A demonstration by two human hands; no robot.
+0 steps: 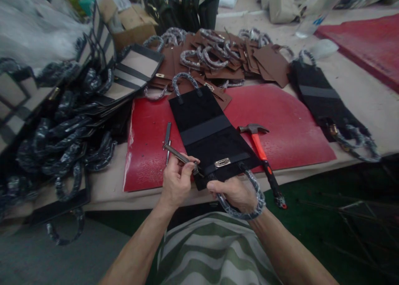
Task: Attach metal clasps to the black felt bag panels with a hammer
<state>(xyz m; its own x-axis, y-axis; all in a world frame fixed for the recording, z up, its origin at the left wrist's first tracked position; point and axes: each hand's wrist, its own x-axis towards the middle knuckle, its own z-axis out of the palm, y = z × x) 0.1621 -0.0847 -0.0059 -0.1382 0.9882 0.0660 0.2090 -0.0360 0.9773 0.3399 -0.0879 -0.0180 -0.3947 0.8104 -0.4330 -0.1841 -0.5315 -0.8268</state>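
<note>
A black handbag panel [199,106], with plastic-wrapped handles at both ends, lies flat with its near edge towards me. Near that edge is a metal clasp plate [222,163]. My right hand [235,191] grips the near edge, thumb on top, its wrist inside the wrapped near handle [258,193]. In my left hand [177,179], closed fingers hold a slim metal tool [179,153]; its head is at the panel's near left corner. I cannot make out its exact kind. Right of the panel lies a claw hammer [258,146] with an orange and black handle.
Under the work is a red board [149,168], with thin metal rods [168,135] left of the panel. Brown bag pieces [230,60] are heaped behind. Black bag pieces [71,123] crowd the left; another black panel [321,94] hangs over the right edge.
</note>
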